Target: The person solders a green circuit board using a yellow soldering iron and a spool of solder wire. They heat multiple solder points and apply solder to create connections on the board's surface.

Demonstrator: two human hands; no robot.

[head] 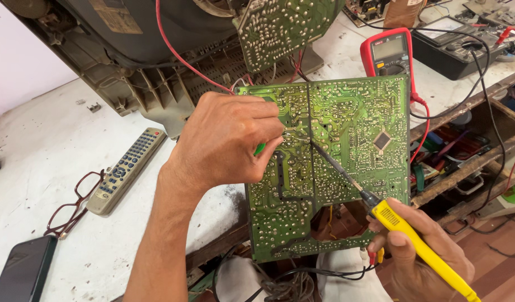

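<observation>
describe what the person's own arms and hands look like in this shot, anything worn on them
Both are bare. The left hand and its forearm show no sleeve, glove, watch or ring up to the frame's lower edge. The right hand is also ungloved with no ring visible; its wrist is cut off by the frame, so any sleeve or band there cannot be seen.

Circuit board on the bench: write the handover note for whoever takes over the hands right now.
Left hand: pinched on a thin solder wire at the green circuit board, which stands tilted at the bench edge.
Right hand: grips the yellow soldering iron, tip at the same joint, mid-board.
Done: cannot tell which joints are finished.
Left: this joint is in progress.
Nearby: red multimeter behind the board, remote control and glasses to the left.
</observation>
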